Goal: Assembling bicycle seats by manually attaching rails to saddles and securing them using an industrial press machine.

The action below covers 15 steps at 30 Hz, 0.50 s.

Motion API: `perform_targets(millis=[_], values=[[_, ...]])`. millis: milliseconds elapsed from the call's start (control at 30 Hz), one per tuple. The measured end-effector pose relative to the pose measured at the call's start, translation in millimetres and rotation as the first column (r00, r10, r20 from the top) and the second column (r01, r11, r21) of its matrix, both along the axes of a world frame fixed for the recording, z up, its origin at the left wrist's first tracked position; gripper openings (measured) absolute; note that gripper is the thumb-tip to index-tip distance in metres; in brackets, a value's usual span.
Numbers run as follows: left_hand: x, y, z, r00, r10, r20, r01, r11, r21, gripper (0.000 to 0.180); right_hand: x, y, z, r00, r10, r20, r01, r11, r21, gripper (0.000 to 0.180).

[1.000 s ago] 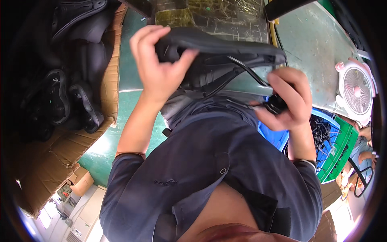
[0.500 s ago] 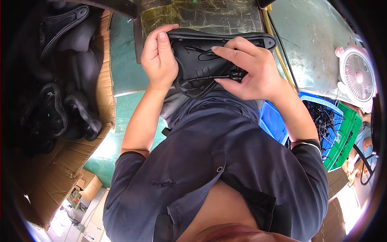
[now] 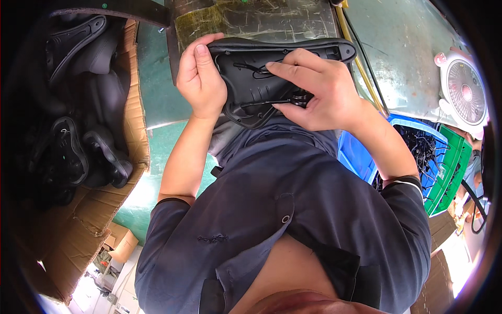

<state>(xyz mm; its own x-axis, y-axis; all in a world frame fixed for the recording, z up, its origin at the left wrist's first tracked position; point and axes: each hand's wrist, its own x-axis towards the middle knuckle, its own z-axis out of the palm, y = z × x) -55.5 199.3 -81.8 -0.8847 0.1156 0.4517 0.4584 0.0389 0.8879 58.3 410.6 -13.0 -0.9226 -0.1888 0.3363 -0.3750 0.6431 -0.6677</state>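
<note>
Green worktop (image 3: pixel 400 63) lies behind a black bike seat (image 3: pixel 238 86), held underside showing above the lap. Left hand (image 3: pixel 203 81) clamps the wide end; right hand (image 3: pixel 329 94), grip pinching a black wire frame (image 3: pixel 266 102), seems to be fitting it; next move likely calls for careful alignment

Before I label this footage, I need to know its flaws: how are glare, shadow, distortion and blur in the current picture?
In the head view, the left hand and right hand look fairly sharp; there too, glare whitens the green surface beside the cardboard box, some black parts in that box merge into shadow, and the fisheye rim bends edges and blackens corners.
</note>
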Motion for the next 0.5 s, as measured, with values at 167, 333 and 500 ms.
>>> perform_targets(millis=[167,333,500], values=[[3.2,-3.4,-1.9,0.998,-0.04,0.042,0.041,0.999,-0.027,0.034,-15.5,-6.2,3.7,0.978,0.114,-0.172,-0.1,0.991,0.092,0.062],[2.4,-2.8,-2.8,0.996,-0.057,0.065,0.055,0.998,0.032,0.027,-16.9,-2.1,1.5,0.98,0.13,-0.152,-0.122,0.991,0.062,0.062],[-0.3,-0.5,-4.0,0.999,-0.05,0.004,0.05,0.998,-0.035,0.026,-24.4,-2.7,0.9,0.962,0.176,-0.208,-0.161,0.983,0.085,0.059]])
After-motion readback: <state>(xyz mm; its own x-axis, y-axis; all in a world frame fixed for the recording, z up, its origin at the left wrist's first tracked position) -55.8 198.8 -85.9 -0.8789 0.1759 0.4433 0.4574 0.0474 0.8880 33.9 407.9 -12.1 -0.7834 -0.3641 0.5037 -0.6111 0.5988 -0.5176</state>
